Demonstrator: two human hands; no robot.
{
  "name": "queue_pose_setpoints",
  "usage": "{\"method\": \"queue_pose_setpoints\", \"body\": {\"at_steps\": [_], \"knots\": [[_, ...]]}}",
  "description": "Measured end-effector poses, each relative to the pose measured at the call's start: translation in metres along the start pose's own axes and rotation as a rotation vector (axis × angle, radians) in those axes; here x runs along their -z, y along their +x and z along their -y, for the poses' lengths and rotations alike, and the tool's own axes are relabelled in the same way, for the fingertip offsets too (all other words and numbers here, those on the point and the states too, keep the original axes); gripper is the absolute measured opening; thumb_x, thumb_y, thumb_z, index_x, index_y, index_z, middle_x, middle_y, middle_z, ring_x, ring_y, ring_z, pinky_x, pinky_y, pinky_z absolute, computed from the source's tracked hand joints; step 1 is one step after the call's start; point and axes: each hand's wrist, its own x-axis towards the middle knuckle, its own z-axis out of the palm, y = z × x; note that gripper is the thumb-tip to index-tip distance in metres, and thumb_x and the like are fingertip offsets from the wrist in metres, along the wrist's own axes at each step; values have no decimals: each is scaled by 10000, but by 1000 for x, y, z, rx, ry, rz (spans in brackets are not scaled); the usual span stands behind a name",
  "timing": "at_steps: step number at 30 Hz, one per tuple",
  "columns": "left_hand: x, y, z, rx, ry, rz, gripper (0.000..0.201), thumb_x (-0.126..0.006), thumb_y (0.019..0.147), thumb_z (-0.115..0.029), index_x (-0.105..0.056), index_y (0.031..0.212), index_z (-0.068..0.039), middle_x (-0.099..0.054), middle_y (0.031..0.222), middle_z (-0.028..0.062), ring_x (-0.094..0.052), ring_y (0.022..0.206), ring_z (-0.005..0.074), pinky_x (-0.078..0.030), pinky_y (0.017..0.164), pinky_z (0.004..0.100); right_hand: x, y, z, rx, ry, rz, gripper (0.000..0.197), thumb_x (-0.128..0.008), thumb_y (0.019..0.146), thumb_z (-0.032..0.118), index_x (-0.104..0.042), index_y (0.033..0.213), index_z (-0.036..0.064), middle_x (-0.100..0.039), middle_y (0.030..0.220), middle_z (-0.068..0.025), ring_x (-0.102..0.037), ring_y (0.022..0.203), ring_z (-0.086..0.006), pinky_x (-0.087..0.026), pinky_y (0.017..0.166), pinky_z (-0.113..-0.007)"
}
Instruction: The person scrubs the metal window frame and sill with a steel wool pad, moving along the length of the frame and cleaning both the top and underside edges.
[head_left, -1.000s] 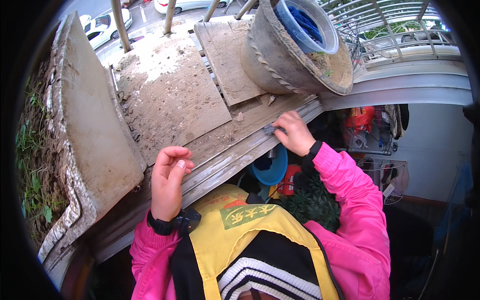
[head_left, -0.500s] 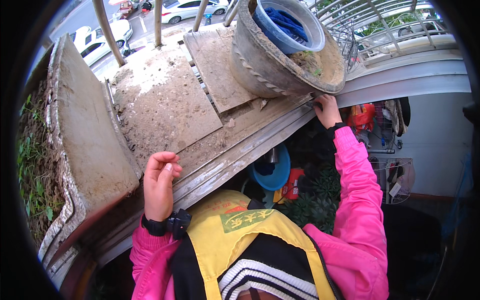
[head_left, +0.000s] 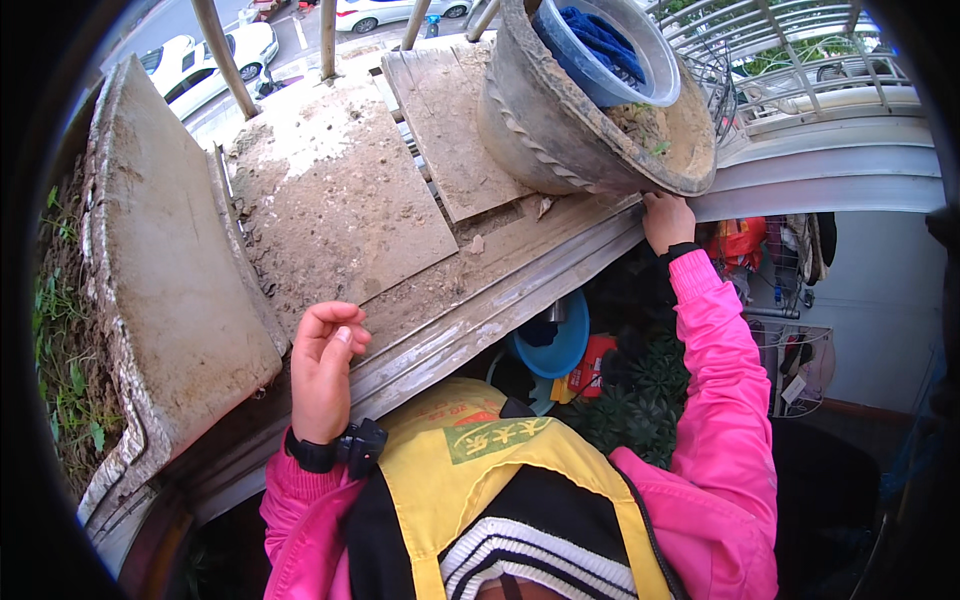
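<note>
Where the grey metal ledge rail (head_left: 520,300) meets the big grey concrete flowerpot (head_left: 560,130), right hand (head_left: 667,218) up at pot rim, fingers curled on it, steadying. Pot tilted, holding soil and a blue plastic basin (head_left: 625,70) with blue cloth. Left hand (head_left: 322,370) resting by rail, fingers loosely bent, empty. Long concrete trough planter (head_left: 170,290) at left, weedy.

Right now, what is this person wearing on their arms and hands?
Both hands, the left hand and the right hand, are bare, without gloves. Bright pink sleeves cover both arms, ending in dark cuffs. A black wrist strap with a small black device sits on the left wrist.
</note>
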Motion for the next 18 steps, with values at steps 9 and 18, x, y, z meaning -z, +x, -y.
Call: {"method": "queue_pose_setpoints", "body": {"at_steps": [9,18], "knots": [[1,0,-1,25,-9,11,192,-458,913,-28,-529,1091,-9,-569,1033,70,-530,856,104,-428,780,243,-21,10,-10,153,122,73,168,-626,777,167,-674,885,47,-636,927,-152,-597,915,-332,-462,821,-442],[1,-4,-5,-1,-24,23,189,-468,913,-33,-531,1090,-13,-572,1029,63,-532,854,103,-432,785,243,0,1,16,320,422,13,112,-604,767,136,-651,772,35,-620,829,-117,-555,916,-317,-393,878,-412]]}}
